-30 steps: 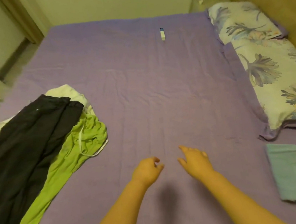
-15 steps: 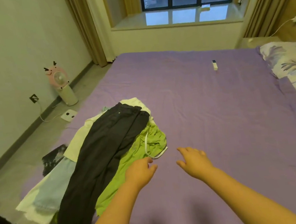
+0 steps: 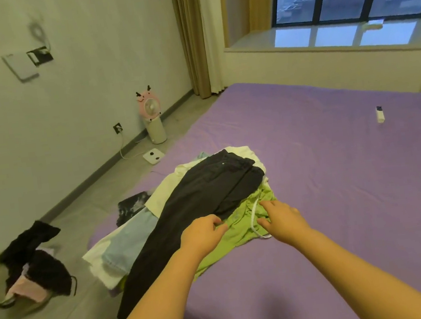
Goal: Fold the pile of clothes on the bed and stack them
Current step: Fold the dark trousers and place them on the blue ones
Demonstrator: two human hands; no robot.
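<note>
Pile [image 3: 184, 211] heaped at the bed's [image 3: 342, 195] left edge, black trousers [image 3: 208, 194] on top trailing over the side. Left hand [image 3: 203, 234] loosely curled at the trousers' edge, right hand [image 3: 282, 218] spread on the green garment [image 3: 242, 226]; grip unclear on either. Bare purple sheet right of the pile, a remote [image 3: 380, 114] toward the far edge.

Both hands [image 3: 203, 236] [image 3: 282, 218] outstretched (fingers loosely curled)

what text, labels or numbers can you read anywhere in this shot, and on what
None can be read.
Remote on the bed: its dark top end may hold a display, too small and blurred to read.
Wall panel: no legible marking.
Black trousers and green garment: no print or label visible.
</note>
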